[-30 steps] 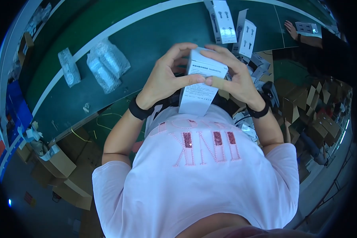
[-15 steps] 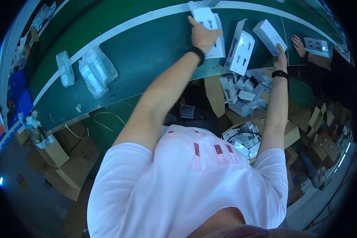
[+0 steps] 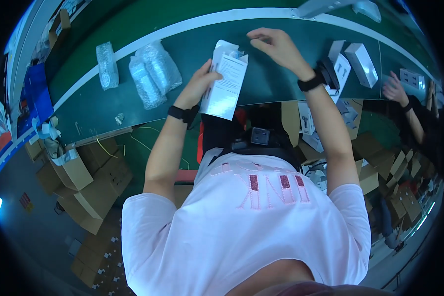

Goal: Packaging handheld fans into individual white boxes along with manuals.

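My left hand (image 3: 196, 88) grips a tall white carton (image 3: 224, 89) by its left side, above the bench's near edge. The carton's far-end flap is open, and something clear and crinkled shows in the opening. To the right of that end, my right hand (image 3: 277, 45) hovers over the green bench, apart from the carton. Its fingers are loosely bent, with a gap between thumb and forefinger and nothing visible in them. Beyond my right wrist stand a white carton with a raised flap (image 3: 341, 74), partly hidden by my wristband, and a closed white carton (image 3: 362, 65).
Bubble-wrapped packs (image 3: 155, 74) and a smaller wrapped one (image 3: 107, 65) lie on the bench (image 3: 192, 44) at the left. Another person's hand (image 3: 394, 90) is at the right, near a small white box (image 3: 412, 78). Cardboard boxes (image 3: 76, 172) stand below.
My left hand has brought a carton leftward and nearer. My right hand has let go of the right-hand carton and moved left. The other person's hand has lifted, and the view has shifted.
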A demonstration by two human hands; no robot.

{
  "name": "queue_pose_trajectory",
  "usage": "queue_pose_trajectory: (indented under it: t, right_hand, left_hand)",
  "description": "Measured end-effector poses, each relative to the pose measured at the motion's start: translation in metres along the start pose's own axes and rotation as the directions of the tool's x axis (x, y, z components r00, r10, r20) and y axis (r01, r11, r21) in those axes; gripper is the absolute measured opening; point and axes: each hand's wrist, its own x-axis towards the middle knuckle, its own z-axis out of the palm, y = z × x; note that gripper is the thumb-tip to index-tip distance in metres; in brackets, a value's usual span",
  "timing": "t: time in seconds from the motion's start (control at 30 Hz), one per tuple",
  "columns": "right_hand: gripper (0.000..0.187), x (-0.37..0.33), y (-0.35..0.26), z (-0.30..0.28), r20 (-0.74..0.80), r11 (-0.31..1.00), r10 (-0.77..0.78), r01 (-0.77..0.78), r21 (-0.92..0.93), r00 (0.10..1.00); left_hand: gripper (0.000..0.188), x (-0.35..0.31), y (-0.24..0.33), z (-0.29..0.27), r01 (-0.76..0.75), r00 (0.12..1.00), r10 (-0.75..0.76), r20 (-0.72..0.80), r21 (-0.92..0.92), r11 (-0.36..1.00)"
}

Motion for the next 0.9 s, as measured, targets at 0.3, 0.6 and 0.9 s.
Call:
queue_pose_trajectory:
  t: [0.3,0.6,0.9]
  right_hand:
    - [0.023,0.045,0.009,0.089,0.420,0.927,0.304,-0.164,-0.337,0.855]
    - [0.012,0.094,0.013,0.058,-0.004,0.904,0.207,-0.192,-0.382,0.978]
    - [0.072,0.066,-0.051,0.030,-0.079,0.903,0.028,-0.059,-0.425,0.996]
  left_hand:
    - [0.081,-0.041,0.006,0.005,-0.217,0.692,0.683,-0.234,0.834,0.507]
    - [0.079,-0.008,-0.008,-0.075,0.271,0.512,0.624,-0.590,0.800,0.535]
    - [0.049,-0.073,0.039,-0.050,-0.479,0.833,0.334,-0.441,-0.272,0.835]
